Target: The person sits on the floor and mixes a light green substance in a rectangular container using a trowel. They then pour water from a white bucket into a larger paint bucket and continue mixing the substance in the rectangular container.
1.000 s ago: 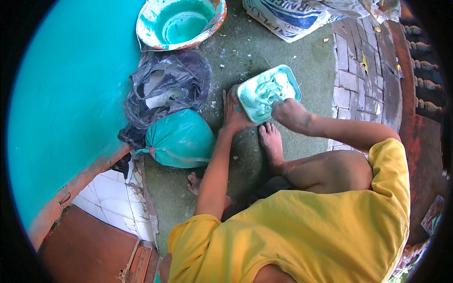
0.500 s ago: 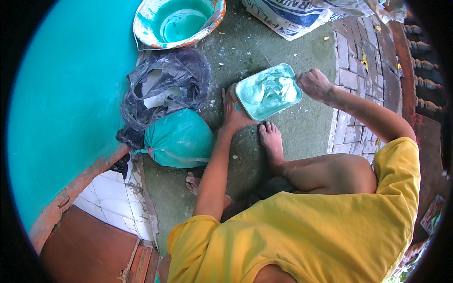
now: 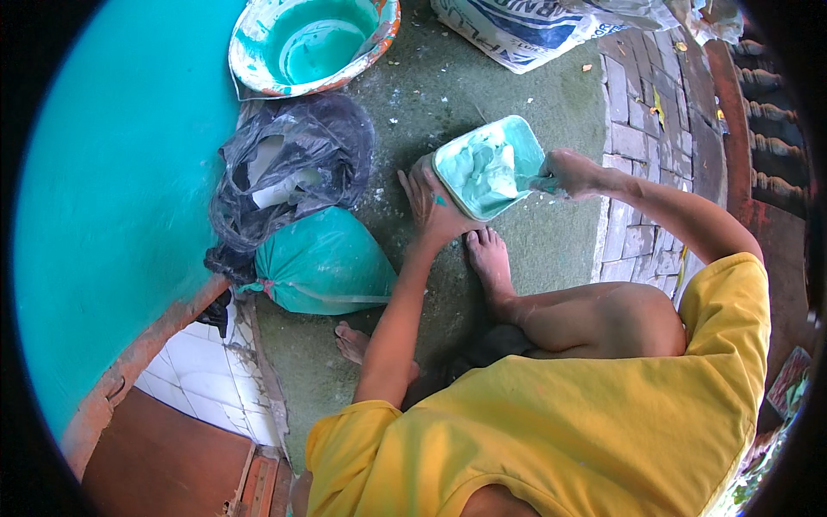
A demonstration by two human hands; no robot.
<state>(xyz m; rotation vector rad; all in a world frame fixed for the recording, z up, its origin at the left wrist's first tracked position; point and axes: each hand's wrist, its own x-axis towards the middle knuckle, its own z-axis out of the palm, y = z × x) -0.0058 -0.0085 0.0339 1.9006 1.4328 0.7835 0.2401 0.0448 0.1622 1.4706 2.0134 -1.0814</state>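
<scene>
A pale green rectangular tub [image 3: 479, 215] stands on the floor in front of me, with a thick, pale mint paste [image 3: 489, 168] heaped inside. My left hand [image 3: 435, 200] grips its left side and near left corner, teal smears showing on the skin. At the tub's right edge, my right hand [image 3: 572, 172] is closed around what looks like a putty knife [image 3: 543, 183]. Its coated blade reaches over the rim to the paste; the handle is mostly hidden in my fist.
A teal-stained basin [image 3: 301, 88] sits at the far left, beside a teal wall [image 3: 129, 172]. Nearer lie a crumpled black plastic bag [image 3: 340, 142] and a tied green bag [image 3: 327, 263]. A printed white sack [image 3: 525, 43] stands at the back. My bare foot [image 3: 488, 258] is just below the tub.
My right hand has turned, bringing the blade into view at the tub's right edge. Paste has shifted toward the middle and left, exposing the tub's right inside. My left hand stays at the tub.
</scene>
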